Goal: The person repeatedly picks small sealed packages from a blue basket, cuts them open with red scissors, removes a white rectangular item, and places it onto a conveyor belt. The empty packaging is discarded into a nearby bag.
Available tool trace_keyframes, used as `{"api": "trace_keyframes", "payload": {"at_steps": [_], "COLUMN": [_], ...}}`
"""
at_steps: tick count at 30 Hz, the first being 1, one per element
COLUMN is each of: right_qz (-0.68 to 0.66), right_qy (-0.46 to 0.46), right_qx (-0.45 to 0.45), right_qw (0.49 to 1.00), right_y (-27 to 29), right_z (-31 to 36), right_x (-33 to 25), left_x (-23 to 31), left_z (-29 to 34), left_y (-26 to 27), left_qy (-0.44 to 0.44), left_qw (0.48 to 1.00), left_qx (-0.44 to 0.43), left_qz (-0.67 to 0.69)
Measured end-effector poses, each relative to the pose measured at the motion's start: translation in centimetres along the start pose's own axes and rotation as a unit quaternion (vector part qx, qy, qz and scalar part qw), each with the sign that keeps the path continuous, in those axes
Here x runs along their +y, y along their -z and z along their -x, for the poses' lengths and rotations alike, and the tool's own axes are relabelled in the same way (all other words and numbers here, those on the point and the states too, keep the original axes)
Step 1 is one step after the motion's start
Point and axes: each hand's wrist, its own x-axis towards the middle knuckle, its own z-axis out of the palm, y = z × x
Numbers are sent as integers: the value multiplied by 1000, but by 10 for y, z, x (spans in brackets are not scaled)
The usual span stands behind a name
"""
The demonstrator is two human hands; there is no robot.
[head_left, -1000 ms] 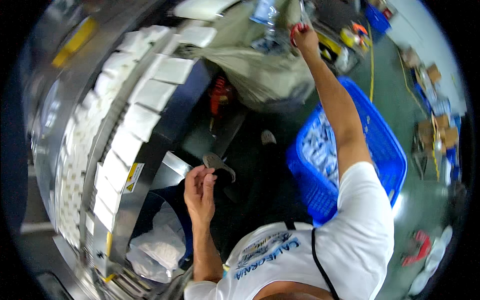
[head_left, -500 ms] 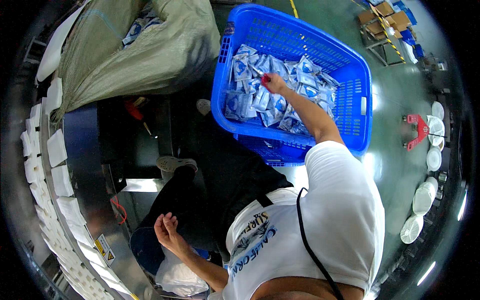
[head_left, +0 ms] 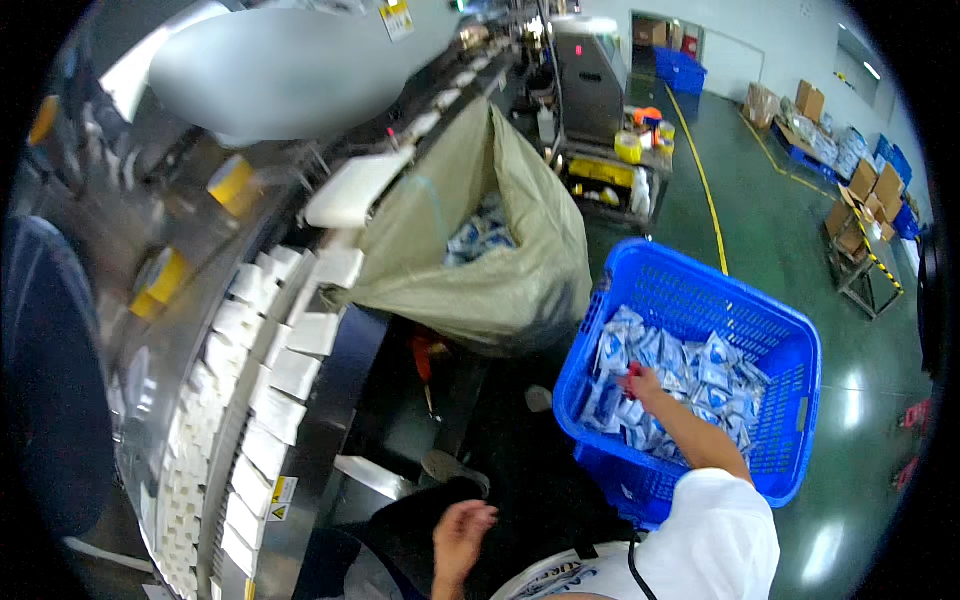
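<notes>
My right hand [head_left: 648,388] reaches into a blue perforated basket [head_left: 808,410] full of small blue-and-white packets [head_left: 716,362]. Its fingers are closed around a small red-handled tool [head_left: 631,378]; the working end cannot be made out among the packets. Low in the view, my left hand [head_left: 460,538] hangs in front of my body, fingers loosely bent and apart, with nothing in it. Beyond it, a large olive-green woven sack [head_left: 540,255] gapes open, showing more of the packets [head_left: 483,235] inside.
A conveyor machine with rows of white folded pads [head_left: 270,412] runs along the left. Another blue basket [head_left: 625,485] supports the filled one. A red-handled tool [head_left: 422,358] hangs below the sack. Behind stand a grey machine [head_left: 590,85] and a cart with cardboard boxes [head_left: 872,200].
The view has swung left and up, so basket and sack appear farther right and more machinery shows. My right hand stays in the basket with the red-handled tool. My left hand remains empty.
</notes>
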Motion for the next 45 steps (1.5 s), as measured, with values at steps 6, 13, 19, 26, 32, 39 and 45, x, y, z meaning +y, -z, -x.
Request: {"api": "trace_keyframes", "payload": {"at_steps": [6, 13, 19, 26, 32, 39, 45], "right_qz": [-239, -236, -89, 176, 288, 396, 412], "right_qy": [198, 278, 237, 122, 67, 74, 60], "right_qx": [30, -189, -334, -530, -599, -558, -552], "right_qw": [950, 912, 908, 820, 744, 726, 723], "right_y": [-6, -149, -177, -161, -180, -213, -215], "right_z": [182, 315, 347, 338, 349, 369, 368], "right_x": [-165, -149, -163, -188, -230, -242, -237], "left_x": [-18, 47, 58, 63, 72, 63, 55], "left_z": [-21, -19, 26, 65, 67, 76, 75], "left_y": [-96, -107, -44, 33, 64, 85, 92], "left_qy": [-43, -190, -202, -194, -202, -182, -165], "left_qw": [951, 952, 958, 925, 928, 934, 932], "left_qx": [-279, -14, 152, 270, 235, 220, 218], "left_qz": [128, 242, 134, 185, 206, 213, 236]}}
